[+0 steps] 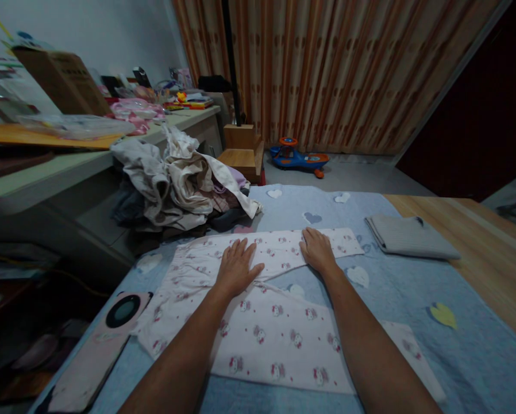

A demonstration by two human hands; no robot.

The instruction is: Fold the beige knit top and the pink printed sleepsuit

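Observation:
A pair of white trousers with a small pink cartoon print (279, 322) lies spread on a light blue blanket (396, 299). My left hand (236, 267) rests flat on the upper trouser leg near the waist, fingers stretched out. My right hand (317, 250) lies flat on the same leg further right, fingers together and extended. Neither hand holds anything. Both forearms reach across the lower trouser leg.
A folded grey garment (408, 236) lies at the right on the blanket. A heap of unfolded clothes (184, 184) sits at the far left. A phone (98, 351) lies at the near left. A cluttered desk (68, 155) stands left; a toy car (299, 156) on the floor.

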